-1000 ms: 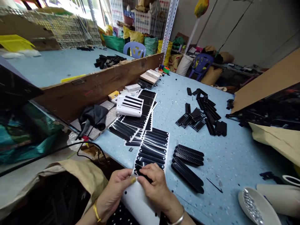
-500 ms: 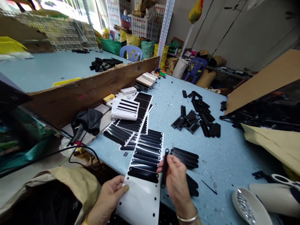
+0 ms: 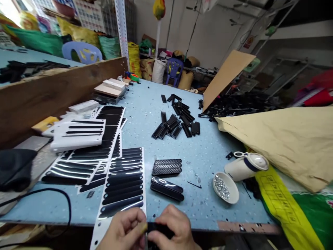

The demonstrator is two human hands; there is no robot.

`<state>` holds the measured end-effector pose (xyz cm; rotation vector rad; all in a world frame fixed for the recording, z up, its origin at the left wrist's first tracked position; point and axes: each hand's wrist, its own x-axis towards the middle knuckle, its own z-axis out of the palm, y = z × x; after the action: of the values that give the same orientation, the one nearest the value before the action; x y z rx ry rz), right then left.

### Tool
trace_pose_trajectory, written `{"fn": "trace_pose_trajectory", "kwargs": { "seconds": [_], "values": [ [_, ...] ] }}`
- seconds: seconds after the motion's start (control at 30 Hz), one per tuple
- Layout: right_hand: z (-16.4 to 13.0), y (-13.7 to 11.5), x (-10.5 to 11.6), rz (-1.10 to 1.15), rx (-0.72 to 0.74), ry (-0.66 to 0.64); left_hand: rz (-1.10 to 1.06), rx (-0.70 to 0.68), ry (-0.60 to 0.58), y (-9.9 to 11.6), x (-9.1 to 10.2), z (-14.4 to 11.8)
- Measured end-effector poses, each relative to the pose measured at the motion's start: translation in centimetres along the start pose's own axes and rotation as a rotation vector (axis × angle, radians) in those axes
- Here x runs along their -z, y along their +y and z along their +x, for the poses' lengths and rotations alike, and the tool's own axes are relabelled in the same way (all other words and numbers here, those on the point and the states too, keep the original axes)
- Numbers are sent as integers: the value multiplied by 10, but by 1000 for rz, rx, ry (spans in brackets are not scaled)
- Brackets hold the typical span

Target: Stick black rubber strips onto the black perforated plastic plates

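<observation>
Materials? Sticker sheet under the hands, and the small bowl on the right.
Sticker sheet: glossy black film, probably vinyl, on white backing paper; it shows light glare streaks. Small bowl: likely glazed ceramic or white plastic, smooth rim; it holds shiny metallic-looking bits.

At the table's near edge, the left hand [image 3: 124, 232] and right hand [image 3: 173, 230] pinched a black strip [image 3: 159, 228] between them, beside the sticker sheet [image 3: 124, 180] on the blue table [image 3: 213, 201].

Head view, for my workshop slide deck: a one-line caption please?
Left hand and right hand pinch a black strip beside a sticker sheet.
</observation>
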<state>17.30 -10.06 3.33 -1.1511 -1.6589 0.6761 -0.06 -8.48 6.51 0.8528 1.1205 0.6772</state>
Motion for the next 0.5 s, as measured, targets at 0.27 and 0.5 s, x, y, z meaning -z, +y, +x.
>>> {"fn": "trace_pose_trajectory", "kwargs": {
  "seconds": [0.27,0.5],
  "values": [
    [-13,16,40,-226,143,35,-34,81,-74,0,4,30],
    [2,11,56,-173,-29,72,208,27,61,8,11,48]
  ]
}}
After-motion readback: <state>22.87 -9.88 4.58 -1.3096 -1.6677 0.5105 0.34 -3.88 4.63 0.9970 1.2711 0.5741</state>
